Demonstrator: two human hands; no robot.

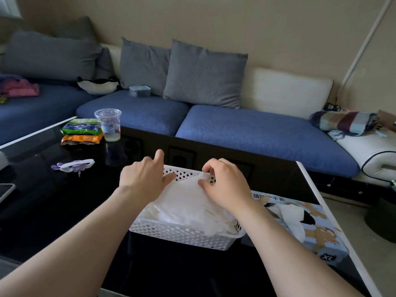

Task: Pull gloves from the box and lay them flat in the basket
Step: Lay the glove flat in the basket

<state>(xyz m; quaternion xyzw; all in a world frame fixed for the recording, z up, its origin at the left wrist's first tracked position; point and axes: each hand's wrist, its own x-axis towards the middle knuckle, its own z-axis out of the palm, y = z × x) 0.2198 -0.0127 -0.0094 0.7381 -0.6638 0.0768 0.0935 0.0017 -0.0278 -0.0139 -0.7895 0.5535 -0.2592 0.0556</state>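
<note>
A white perforated basket (182, 234) stands on the black glossy table, holding a pile of white gloves (188, 206). My left hand (145, 179) lies over the pile's left side, thumb on the top glove and index finger pointing out past the far rim. My right hand (222, 183) pinches the far edge of the top glove near the basket's back wall. The light blue glove box (308, 228), marked XL, lies just right of the basket with a white glove sticking out of its opening.
On the table's left are a clear plastic cup (108, 124), green and orange snack packets (82, 131) and a purple-white item (74, 165). A blue sofa with grey cushions (203, 76) runs behind the table. A rolled striped blanket (342, 122) lies at right.
</note>
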